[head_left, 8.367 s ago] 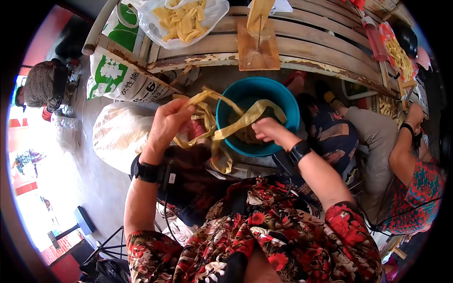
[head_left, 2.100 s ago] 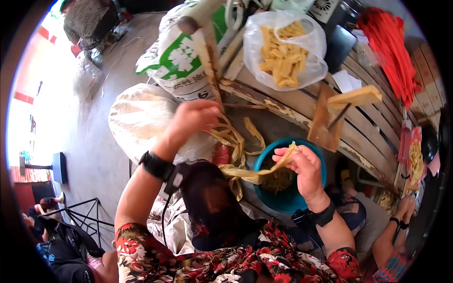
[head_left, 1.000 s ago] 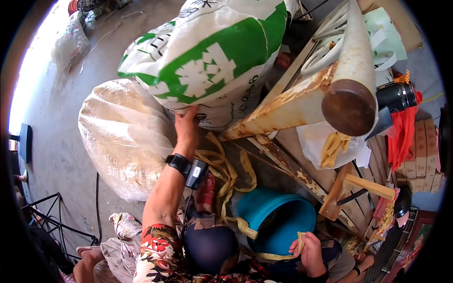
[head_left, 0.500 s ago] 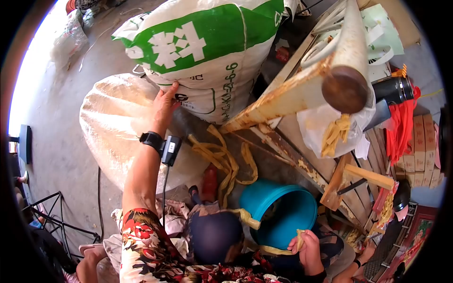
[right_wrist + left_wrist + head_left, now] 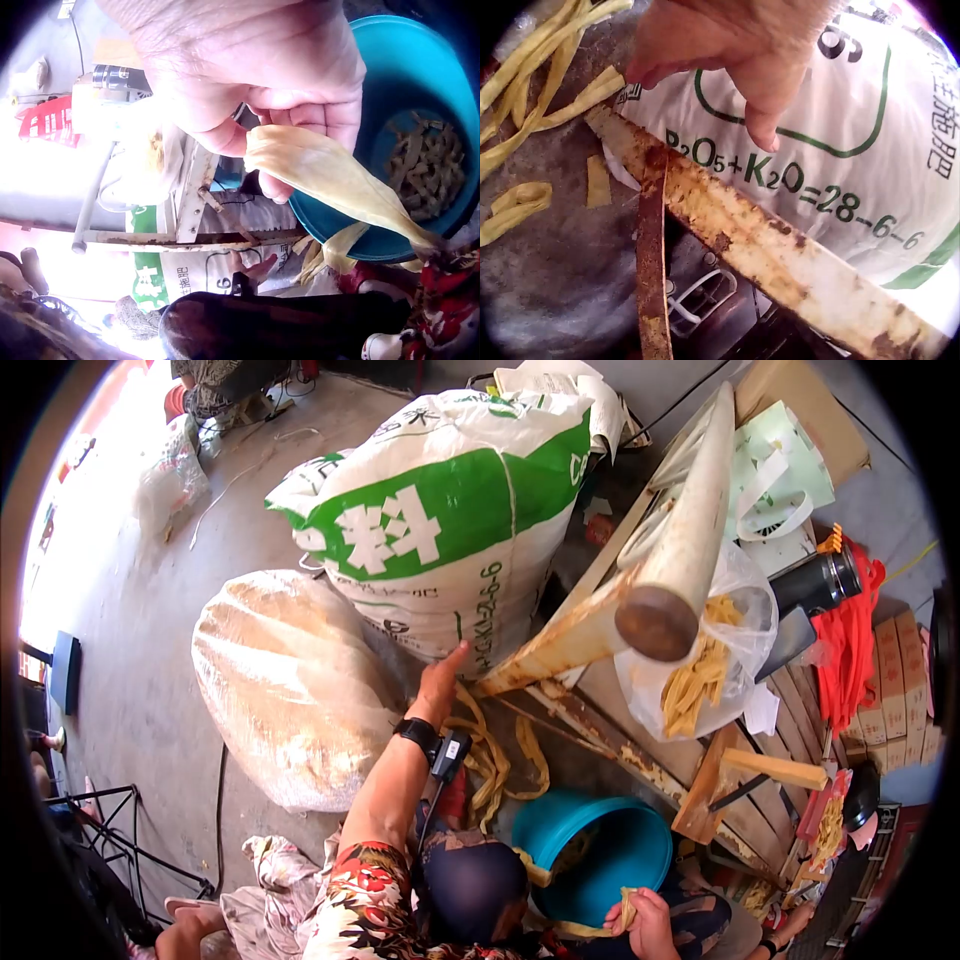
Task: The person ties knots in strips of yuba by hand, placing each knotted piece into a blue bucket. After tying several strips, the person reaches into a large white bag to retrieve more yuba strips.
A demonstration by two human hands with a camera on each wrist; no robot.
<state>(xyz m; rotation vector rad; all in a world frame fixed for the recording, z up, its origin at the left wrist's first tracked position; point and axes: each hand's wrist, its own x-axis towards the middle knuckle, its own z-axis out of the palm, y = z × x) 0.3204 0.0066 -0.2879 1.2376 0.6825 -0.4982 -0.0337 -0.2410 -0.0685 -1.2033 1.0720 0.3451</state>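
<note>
My left hand [image 5: 437, 685] rests against the lower side of a large white-and-green fertilizer sack [image 5: 420, 550], thumb extended along its printed face in the left wrist view. Its other fingers are mostly hidden there. Beside the hand, long yellow strips [image 5: 488, 760] lie in a loose tangle on the floor. Down at the front, my right hand [image 5: 645, 922] pinches the end of a pale-yellow, dried-looking flat strip [image 5: 330, 176] between thumb and fingers. That hand is at the rim of a teal bucket [image 5: 590, 810], which has short cut pieces [image 5: 427, 169] in its bottom.
A bulging pale sack [image 5: 290, 690] stands left of the fertilizer sack. The slatted bench with its rusty frame [image 5: 565, 635] bounds the right, carrying a plastic bag of strips [image 5: 700, 680] and a wooden block with an upright blade [image 5: 705, 785]. A tripod [image 5: 125, 830] stands lower left.
Both hands held the strip by the bucket at first; the left hand let go and reached to the fertilizer sack. Since half a second ago it has slid toward the sack's lower right.
</note>
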